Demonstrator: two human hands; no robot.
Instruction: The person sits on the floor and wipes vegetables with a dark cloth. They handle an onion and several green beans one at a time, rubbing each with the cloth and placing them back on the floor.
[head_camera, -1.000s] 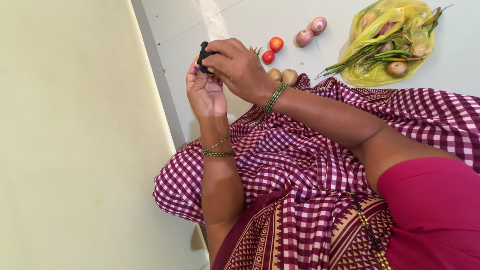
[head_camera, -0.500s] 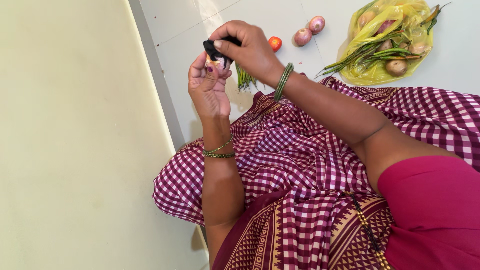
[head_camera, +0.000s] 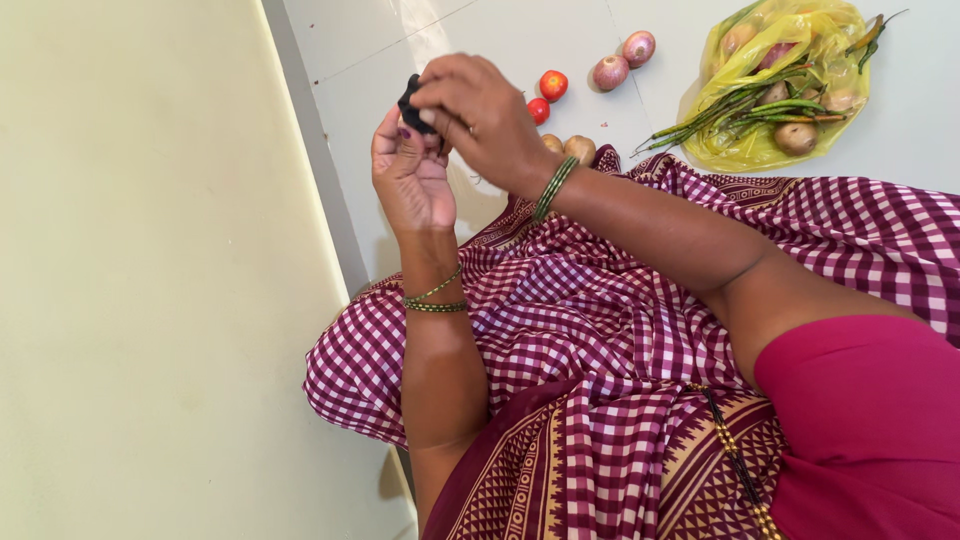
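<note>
The right hand is brought back down over the left hand, both closed on a black tool, so the bared onion is hidden again.

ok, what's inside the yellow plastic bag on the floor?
The yellow bag lies open: long green beans and potatoes show, plus something reddish. Anything under the folded plastic is hidden.

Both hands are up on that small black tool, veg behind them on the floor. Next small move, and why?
Probably one more short stroke. The right hand pinches the black tool against the left hand, cupped beneath it. What the left hand holds is hidden. The tomatoes and onions lie apart, untouched.
</note>
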